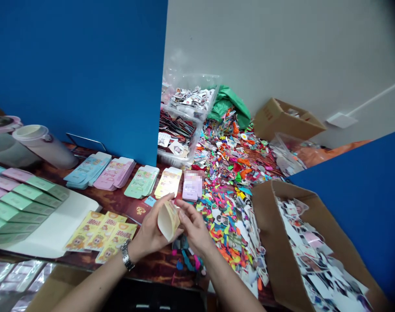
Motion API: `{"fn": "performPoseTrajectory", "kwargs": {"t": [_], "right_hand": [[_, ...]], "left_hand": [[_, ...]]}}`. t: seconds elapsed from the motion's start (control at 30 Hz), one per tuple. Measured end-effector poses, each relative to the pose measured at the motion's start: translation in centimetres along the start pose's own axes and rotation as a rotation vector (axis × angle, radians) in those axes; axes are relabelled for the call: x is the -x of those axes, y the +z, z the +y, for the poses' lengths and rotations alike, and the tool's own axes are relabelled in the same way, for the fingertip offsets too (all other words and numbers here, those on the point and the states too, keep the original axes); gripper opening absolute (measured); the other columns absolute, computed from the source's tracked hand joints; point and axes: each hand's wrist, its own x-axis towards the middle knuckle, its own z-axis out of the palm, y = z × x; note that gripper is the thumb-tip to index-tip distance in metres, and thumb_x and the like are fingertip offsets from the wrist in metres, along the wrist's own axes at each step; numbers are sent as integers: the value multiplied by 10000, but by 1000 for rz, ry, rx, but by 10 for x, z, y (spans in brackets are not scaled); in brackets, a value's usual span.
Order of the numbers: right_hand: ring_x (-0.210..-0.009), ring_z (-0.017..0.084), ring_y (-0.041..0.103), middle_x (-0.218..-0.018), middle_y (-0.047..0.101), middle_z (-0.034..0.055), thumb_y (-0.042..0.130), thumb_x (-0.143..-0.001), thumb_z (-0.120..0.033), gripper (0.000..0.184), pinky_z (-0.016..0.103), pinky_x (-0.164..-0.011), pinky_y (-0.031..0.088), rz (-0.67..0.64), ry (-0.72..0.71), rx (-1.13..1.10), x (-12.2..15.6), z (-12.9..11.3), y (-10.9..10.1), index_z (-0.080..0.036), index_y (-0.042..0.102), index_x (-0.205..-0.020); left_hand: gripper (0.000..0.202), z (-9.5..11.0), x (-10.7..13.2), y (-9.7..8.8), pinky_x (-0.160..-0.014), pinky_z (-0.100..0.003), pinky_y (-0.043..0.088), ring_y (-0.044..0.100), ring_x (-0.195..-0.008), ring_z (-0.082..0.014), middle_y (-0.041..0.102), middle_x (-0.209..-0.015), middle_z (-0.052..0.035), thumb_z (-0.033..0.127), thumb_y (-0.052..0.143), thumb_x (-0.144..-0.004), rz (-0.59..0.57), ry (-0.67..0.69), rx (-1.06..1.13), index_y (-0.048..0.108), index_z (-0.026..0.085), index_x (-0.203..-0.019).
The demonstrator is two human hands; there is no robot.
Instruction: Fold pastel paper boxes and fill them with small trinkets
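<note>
My left hand [150,229], with a metal wristwatch [127,255] on its wrist, and my right hand [194,227] together hold a small folded cream-and-yellow paper packet [168,220] between them. Its printed side is mostly hidden by my fingers. Just left of my left hand lie several flat yellow printed cards [101,236] on a white board [57,225]. Beyond my hands stand a stack of pale yellow packets [168,183] and a pixelated lilac packet [192,186]. Coloured paper scraps [223,234] lie right beside my right hand.
Rows of flat green, pink and blue packets [28,199] cover the dark wood-patterned table [151,268]. An open cardboard box [275,242] of cut photo paper stands at right. Plastic bins [181,130] of scraps, a second box [285,119] and blue partitions [76,65] lie beyond.
</note>
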Motion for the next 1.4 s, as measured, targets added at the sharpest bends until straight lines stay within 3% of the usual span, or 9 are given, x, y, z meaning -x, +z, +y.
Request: {"fn": "performPoseTrajectory", "kwargs": {"t": [0.17,0.33,0.47,0.6,0.7,0.87,1.2,1.27,1.4], "right_hand": [[-1109,314,569,-1170,615,129,757,-775,-320,549,458,-955,475,-205,-121,991,10,25,-46,-198,584,-1281],[-1137,347,525,-1223,558,171,862,-651,-318,802,451,-924,502,-200,-68,1322,11,43,-48,-138,508,-1348],[-1086,311,551,-1158,589,120,766,-757,-240,533,413,-854,523,-134,-130,1278,10,47,-43,-202,568,-1251],[-869,209,620,-905,651,56,546,-904,-159,124,327,-787,511,-62,-214,993,10,36,-53,-198,651,-955],[-703,161,615,-784,642,16,537,-938,-264,127,272,-656,506,113,-219,665,12,12,-60,-198,645,-928],[-711,144,634,-915,662,33,560,-941,-323,224,268,-647,529,533,-395,334,16,-29,-52,-213,625,-1126],[-932,211,595,-983,636,75,515,-933,-170,282,346,-805,495,141,-586,812,21,-13,-19,-267,683,-1138],[-955,209,598,-1012,635,76,517,-936,-197,262,339,-824,495,123,-547,815,23,-11,-28,-254,678,-1135],[-891,184,624,-1004,656,68,458,-972,-251,267,304,-797,503,327,-312,881,20,-2,-81,-215,647,-1158]], "left_hand": [[702,-6,0,-12,-1014,-495,489,577,-1207,-316,556,-1322,-139,367,684,-796,30,-27,-86,336,224,-1389],[743,-18,7,-4,-1026,-485,472,558,-1233,-314,548,-1337,-152,407,697,-790,-6,-88,-124,320,208,-1398],[773,-23,13,5,-1027,-474,469,550,-1239,-309,524,-1354,-158,407,689,-802,-18,-101,-124,282,204,-1427],[763,-27,15,3,-1017,-470,471,537,-1240,-309,496,-1369,-152,380,686,-803,28,-87,-181,285,219,-1432],[705,-31,15,1,-1003,-455,475,549,-1205,-298,525,-1317,-132,335,706,-773,56,-77,-223,352,216,-1371],[625,-36,15,6,-940,-449,503,592,-1108,-290,576,-1200,-109,342,719,-754,28,-135,-249,411,210,-1282],[599,-27,17,19,-963,-485,488,575,-1142,-304,572,-1209,-118,374,692,-788,-60,-81,-263,414,209,-1291],[603,-28,17,20,-973,-490,483,571,-1156,-309,573,-1223,-123,378,690,-788,-65,-85,-275,415,203,-1295],[629,-30,16,22,-973,-495,488,572,-1167,-321,582,-1242,-135,394,696,-772,-78,-73,-293,421,194,-1301]]}}
